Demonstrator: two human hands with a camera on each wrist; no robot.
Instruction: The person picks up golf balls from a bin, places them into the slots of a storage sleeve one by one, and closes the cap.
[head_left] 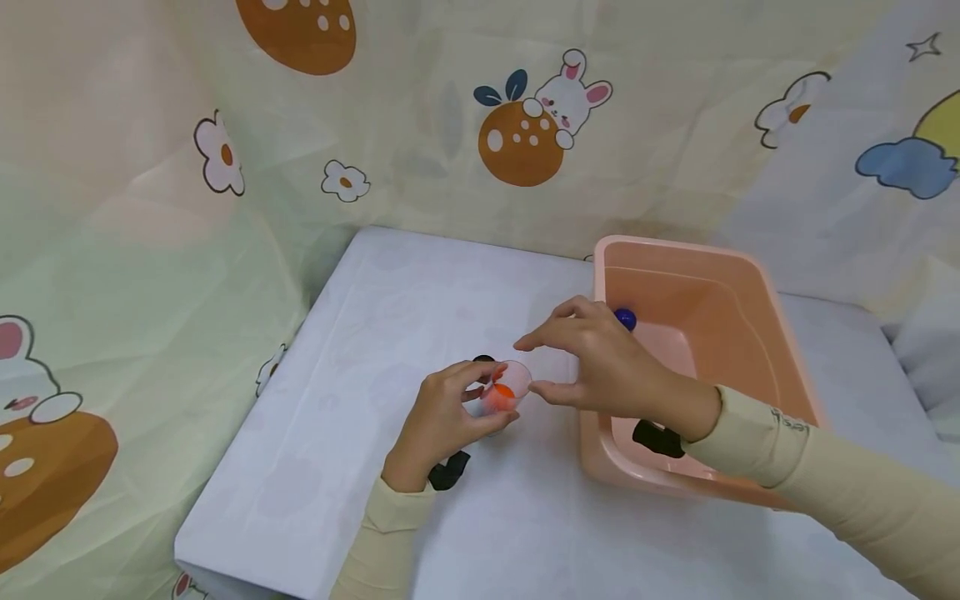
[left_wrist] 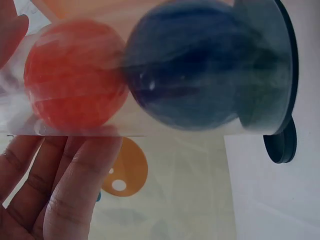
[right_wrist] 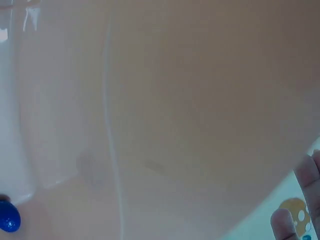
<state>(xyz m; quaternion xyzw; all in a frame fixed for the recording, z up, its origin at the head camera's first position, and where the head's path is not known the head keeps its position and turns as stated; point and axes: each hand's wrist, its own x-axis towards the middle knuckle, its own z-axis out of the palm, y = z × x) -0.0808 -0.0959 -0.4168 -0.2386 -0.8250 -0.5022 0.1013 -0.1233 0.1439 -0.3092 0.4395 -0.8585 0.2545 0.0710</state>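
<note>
Left hand (head_left: 446,408) gripped a clear tube (left_wrist: 131,105) above the table (head_left: 337,333), beside the left edge of a pink bin (head_left: 675,244). Inside the tube sat a red ball (left_wrist: 77,75) and a dark blue ball (left_wrist: 182,67), the latter nearer the dark-rimmed end. Right hand (head_left: 611,358) reached across the bin's left edge, thumb and fingers wide apart, close to the tube's mouth; contact unclear. Black cap (left_wrist: 280,142) lay on the table past the tube. Small blue ball (head_left: 625,319) lay inside the bin, by its left edge.
</note>
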